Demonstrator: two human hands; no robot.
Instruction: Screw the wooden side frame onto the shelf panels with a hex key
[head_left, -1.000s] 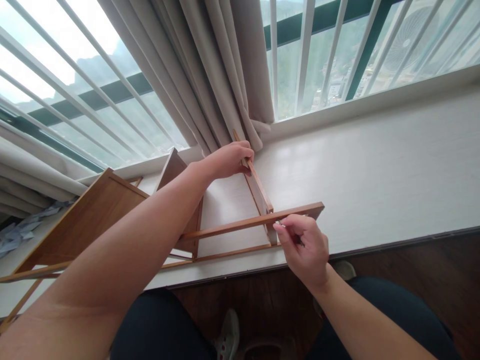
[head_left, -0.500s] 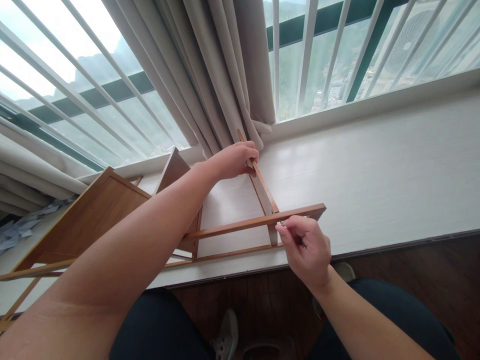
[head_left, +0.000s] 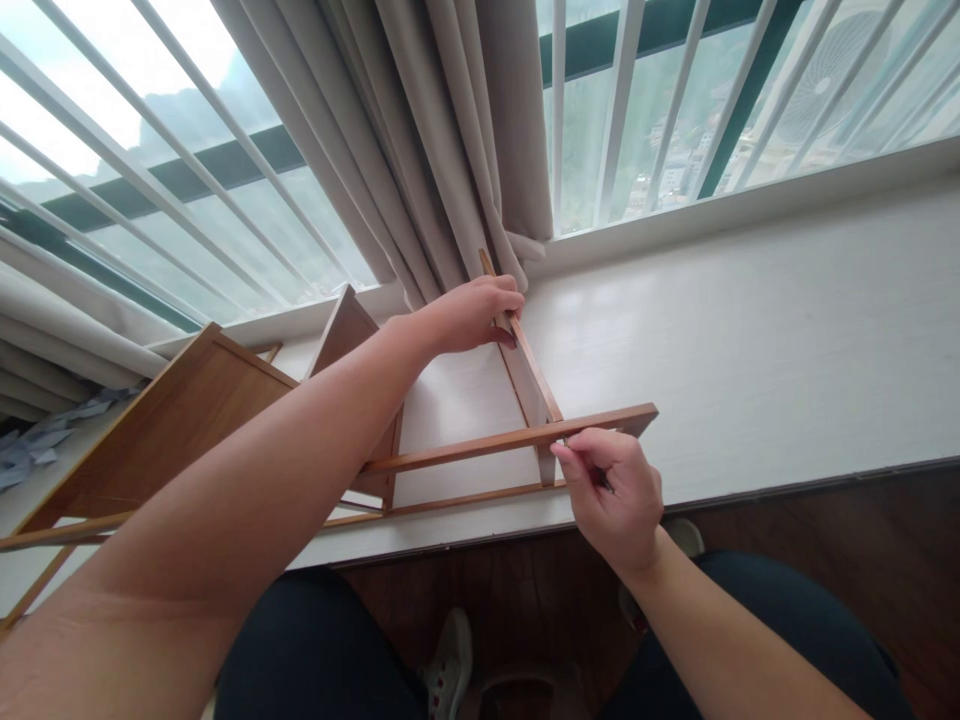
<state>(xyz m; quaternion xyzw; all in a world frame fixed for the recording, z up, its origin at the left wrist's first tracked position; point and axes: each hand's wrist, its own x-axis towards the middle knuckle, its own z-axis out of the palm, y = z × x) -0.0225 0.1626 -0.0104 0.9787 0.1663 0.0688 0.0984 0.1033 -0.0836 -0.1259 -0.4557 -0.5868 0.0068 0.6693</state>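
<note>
My left hand is closed around the upper edge of a narrow wooden board, which stands on edge on the white ledge. That board meets a long wooden rail of a partly joined wooden frame. Close to this joint, my right hand is closed in a pinch on a small metal piece. Its tip is at the near side of the rail; the fingers hide most of it, and its exact kind is unclear. Farther left, my forearm partly covers wooden panels of the frame.
The white ledge runs along barred windows. Grey-beige curtains hang down to it behind my left hand. Crumpled pale sheets lie at far left. My legs and shoes are below the ledge, over a dark wood floor.
The metal piece in my right hand has moved slightly up, closer against the rail. My left hand keeps its hold on the board. The whole view has shifted a little.
</note>
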